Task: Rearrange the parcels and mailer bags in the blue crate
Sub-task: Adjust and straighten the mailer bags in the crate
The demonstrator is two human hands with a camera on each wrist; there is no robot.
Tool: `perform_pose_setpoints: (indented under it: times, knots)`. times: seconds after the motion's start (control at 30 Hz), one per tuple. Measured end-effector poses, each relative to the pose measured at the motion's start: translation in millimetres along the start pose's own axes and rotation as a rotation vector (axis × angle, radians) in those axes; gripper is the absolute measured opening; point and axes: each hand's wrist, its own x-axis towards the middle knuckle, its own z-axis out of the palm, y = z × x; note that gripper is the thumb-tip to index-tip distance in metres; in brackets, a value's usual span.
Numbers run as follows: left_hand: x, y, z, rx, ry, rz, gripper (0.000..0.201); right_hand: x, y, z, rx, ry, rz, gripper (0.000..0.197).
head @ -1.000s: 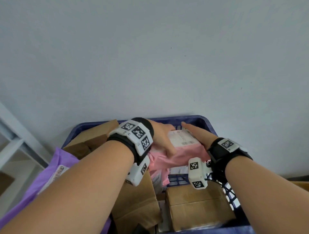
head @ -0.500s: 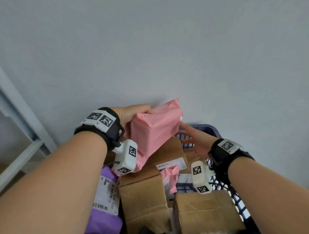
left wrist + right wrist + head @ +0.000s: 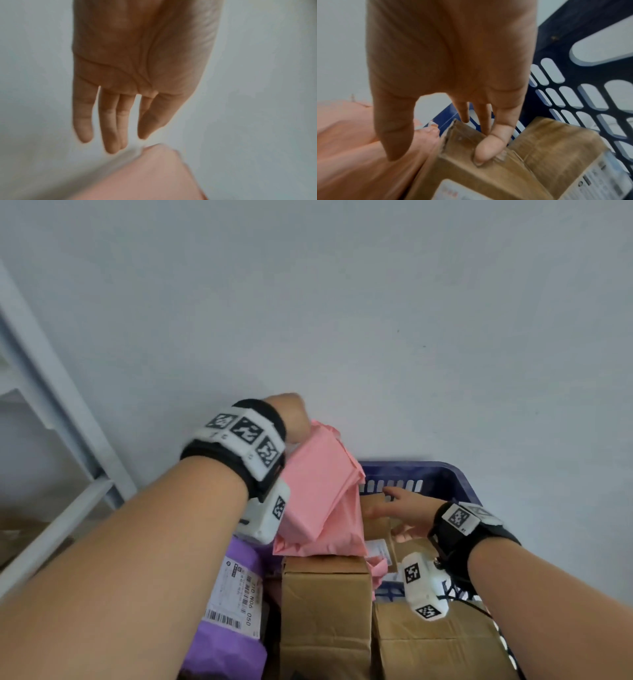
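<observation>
A pink mailer bag (image 3: 322, 501) leans tilted on top of a tall brown cardboard box (image 3: 325, 611) in the blue crate (image 3: 428, 470). My left hand (image 3: 291, 412) is above the bag's upper end. In the left wrist view the left hand (image 3: 113, 128) has straight fingers, and a small gap shows between them and the bag (image 3: 154, 175). My right hand (image 3: 407, 508) reaches to a smaller brown box (image 3: 376, 505) at the crate's far end. The right hand (image 3: 447, 60) has fingers over the far edge of that box (image 3: 471, 169), little fingertip pressing on top.
A purple mailer bag (image 3: 233, 611) with a white label lies at the crate's left. Another brown box (image 3: 431, 642) fills the near right, and a small pink bag (image 3: 376, 570) is wedged between boxes. A white shelf frame (image 3: 68, 440) stands at the left, and a pale wall lies behind.
The pink bag was lifted out from the crate's far end by the left hand and now leans on the tall box. The left hand has let go. The right hand dropped onto the far brown box.
</observation>
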Motion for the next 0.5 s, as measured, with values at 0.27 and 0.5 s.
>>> perform_pose_setpoints:
  times: [0.27,0.5]
  knots:
    - [-1,104,64,0.195,-0.308,0.425,0.033,-3,22,-13,0.252,-0.079,0.046,0.028]
    - [13,124,114,0.538,-0.398,0.314,0.078,-11,43,-24,0.642,-0.059,0.211,0.04]
